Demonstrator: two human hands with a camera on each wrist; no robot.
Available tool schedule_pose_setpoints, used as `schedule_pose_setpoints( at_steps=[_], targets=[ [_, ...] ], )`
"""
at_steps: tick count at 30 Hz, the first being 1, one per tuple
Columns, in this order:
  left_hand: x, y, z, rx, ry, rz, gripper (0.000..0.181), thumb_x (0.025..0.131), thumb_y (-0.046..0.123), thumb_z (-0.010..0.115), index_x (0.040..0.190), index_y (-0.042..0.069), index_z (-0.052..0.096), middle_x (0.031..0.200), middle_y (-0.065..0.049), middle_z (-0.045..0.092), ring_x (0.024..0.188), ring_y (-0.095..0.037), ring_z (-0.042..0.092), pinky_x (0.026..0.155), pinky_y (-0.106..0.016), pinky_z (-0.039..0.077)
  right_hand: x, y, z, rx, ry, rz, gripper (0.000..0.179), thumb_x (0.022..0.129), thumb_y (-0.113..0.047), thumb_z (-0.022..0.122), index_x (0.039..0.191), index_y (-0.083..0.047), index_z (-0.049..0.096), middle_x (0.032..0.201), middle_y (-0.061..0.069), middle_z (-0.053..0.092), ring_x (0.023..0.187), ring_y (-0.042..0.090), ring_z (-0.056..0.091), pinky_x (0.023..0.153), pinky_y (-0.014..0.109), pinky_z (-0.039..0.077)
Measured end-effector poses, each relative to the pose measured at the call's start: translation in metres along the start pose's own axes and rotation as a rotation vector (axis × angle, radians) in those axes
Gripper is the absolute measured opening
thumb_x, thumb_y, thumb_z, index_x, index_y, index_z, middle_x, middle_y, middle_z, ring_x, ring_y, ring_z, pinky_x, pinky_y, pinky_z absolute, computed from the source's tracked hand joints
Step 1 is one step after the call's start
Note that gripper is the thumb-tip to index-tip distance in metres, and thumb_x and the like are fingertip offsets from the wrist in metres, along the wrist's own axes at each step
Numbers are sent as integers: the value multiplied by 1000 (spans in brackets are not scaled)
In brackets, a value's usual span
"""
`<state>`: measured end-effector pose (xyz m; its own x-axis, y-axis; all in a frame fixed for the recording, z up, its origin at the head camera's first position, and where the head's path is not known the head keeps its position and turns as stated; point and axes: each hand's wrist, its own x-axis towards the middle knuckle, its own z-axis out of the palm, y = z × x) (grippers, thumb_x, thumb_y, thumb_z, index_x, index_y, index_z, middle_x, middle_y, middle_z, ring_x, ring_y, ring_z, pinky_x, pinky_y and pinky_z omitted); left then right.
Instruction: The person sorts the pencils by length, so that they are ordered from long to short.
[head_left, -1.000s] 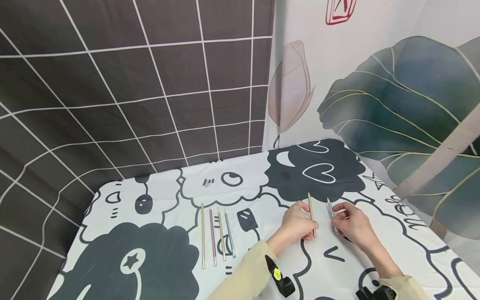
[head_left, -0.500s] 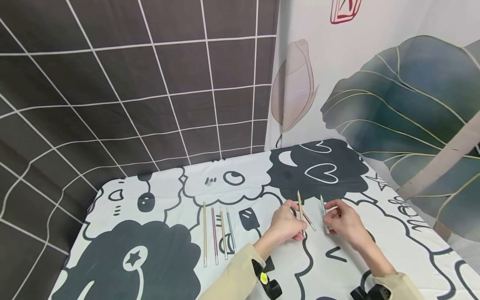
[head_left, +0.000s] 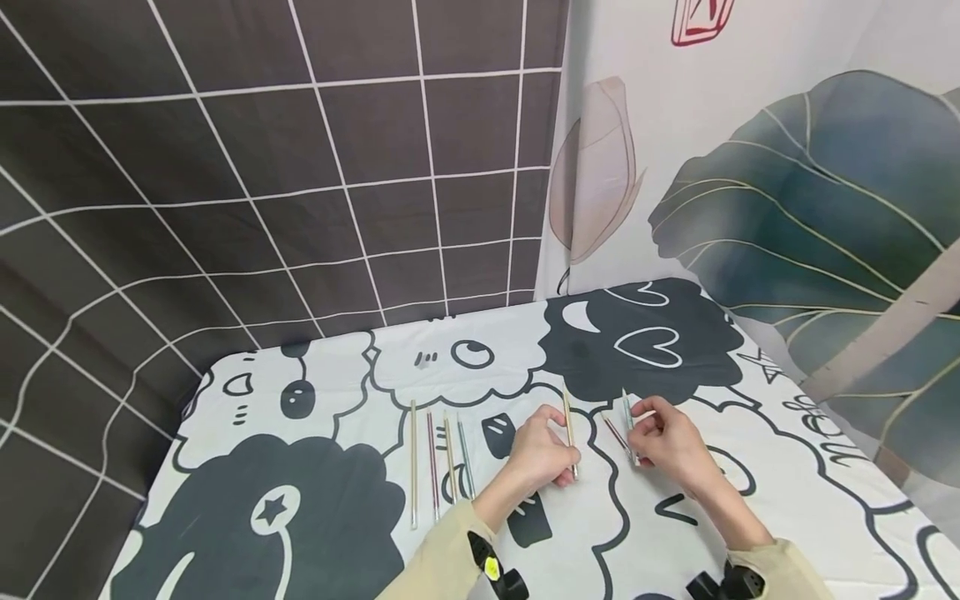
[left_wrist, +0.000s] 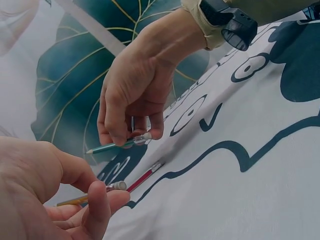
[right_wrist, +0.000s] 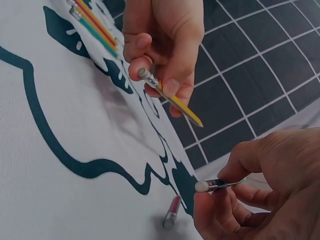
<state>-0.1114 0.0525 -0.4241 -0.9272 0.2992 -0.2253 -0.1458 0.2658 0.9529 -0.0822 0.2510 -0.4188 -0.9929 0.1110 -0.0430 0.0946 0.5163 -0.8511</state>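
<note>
My left hand [head_left: 543, 450] pinches a yellow pencil [head_left: 567, 421] between thumb and fingers, its sharpened tip pointing away from me. To its right, my right hand [head_left: 671, 442] grips a green pencil [left_wrist: 106, 147]; the eraser end shows beside the fingers in the right wrist view. Between the two hands a red pencil [head_left: 615, 433] lies slantwise on the patterned cloth, its lower end close to the right fingers. Farther left, a row of pencils lies side by side: a yellow one [head_left: 413, 467], a red one [head_left: 432, 467], another yellow one [head_left: 449, 454] and a green one [head_left: 466, 458].
A white cloth [head_left: 555, 542] with black cartoon shapes covers the table. Behind it hangs a dark curtain with a white grid [head_left: 300, 208]. A pale curtain with a large leaf print [head_left: 810, 192] stands at the right.
My left hand has moved left with the yellow pencil, toward the row. The right hand has followed leftward with the green pencil. The red pencil between them has come into view.
</note>
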Motion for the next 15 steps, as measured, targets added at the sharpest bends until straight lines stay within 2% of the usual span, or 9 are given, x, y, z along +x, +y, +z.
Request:
schedule_pose_setpoints(
  at_steps=[15],
  targets=[
    [-8,-12,-24,26,58,-7,38,74,-16,63,102,6,51,62,-6,58,37,-7,53,38,-25,47,4,-12,21,42,-48,-11,34,78,12,61,111,6,53,76,8,57,58,19,58,50,29,52]
  ],
)
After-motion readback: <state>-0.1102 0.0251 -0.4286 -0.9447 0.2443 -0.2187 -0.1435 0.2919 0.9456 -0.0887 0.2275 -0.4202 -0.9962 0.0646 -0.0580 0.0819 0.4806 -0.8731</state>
